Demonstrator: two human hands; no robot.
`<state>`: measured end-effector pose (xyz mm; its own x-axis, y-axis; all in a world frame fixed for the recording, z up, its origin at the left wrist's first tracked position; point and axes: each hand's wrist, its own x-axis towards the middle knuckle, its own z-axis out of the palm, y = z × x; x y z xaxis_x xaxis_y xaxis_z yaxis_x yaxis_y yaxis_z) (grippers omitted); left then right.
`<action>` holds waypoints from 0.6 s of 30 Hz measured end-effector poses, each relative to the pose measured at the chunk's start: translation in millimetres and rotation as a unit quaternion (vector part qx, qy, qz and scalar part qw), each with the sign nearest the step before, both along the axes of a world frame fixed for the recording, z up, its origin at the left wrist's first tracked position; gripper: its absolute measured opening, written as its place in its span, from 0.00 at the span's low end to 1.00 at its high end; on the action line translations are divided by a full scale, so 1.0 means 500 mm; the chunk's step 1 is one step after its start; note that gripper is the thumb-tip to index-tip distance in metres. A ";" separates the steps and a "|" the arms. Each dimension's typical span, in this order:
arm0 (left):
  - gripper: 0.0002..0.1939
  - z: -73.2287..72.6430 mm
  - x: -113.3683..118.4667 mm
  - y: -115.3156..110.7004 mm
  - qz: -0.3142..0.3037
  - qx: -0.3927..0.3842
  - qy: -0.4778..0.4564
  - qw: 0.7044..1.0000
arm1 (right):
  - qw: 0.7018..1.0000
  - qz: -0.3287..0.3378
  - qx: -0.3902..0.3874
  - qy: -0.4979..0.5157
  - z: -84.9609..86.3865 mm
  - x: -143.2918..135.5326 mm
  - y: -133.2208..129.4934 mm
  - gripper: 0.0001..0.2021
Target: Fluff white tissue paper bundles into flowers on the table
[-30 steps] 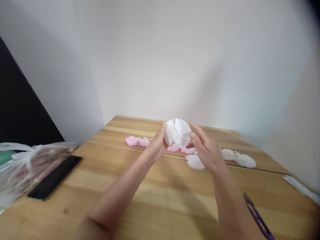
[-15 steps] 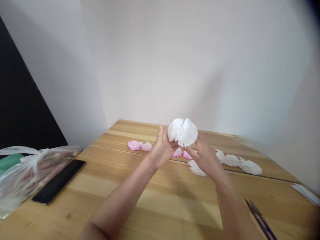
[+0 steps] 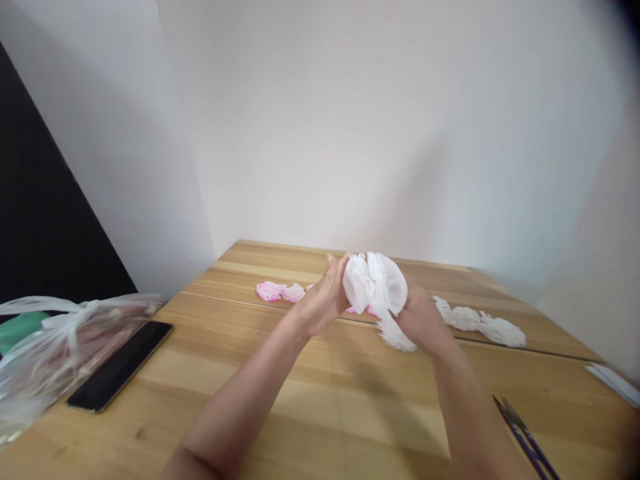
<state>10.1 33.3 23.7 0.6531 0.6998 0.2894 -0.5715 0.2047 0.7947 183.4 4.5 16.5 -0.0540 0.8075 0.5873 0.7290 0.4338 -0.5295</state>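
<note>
Being held above the brown wooden table (image 3: 320, 400), a round, ruffled, white tissue-like bundle (image 3: 375, 283) is clasped between the left hand (image 3: 323, 300) and the right hand (image 3: 423, 320), whose fingertips are hidden.

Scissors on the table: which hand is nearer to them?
Right: the right hand is beyond the scissors, to their left; the left hand is farther left.

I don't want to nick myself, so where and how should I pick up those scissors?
Probably by the purple handles, coming in from your near side with the right hand once free: the scissors lie flat on the table with handles toward you. Keep your grip off the parted blades, which point away.
</note>
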 end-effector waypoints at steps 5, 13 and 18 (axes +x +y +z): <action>0.36 -0.005 -0.006 0.010 -0.011 -0.010 0.016 1.000 | 0.996 0.011 -0.034 0.086 -0.007 0.016 -0.008 0.15; 0.22 -0.034 0.002 0.037 0.053 0.096 0.145 0.983 | 0.983 -0.022 -0.058 0.174 -0.019 0.030 0.000 0.17; 0.14 -0.040 0.005 0.030 0.045 0.144 0.180 0.972 | 0.966 0.064 -0.144 0.204 -0.023 0.018 -0.001 0.17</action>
<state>12.5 48.3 3.7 0.6880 0.6824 0.2470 -0.2518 -0.0947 0.9631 192.3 4.2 4.9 0.0240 0.9426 0.3332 0.3841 0.2990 -0.8735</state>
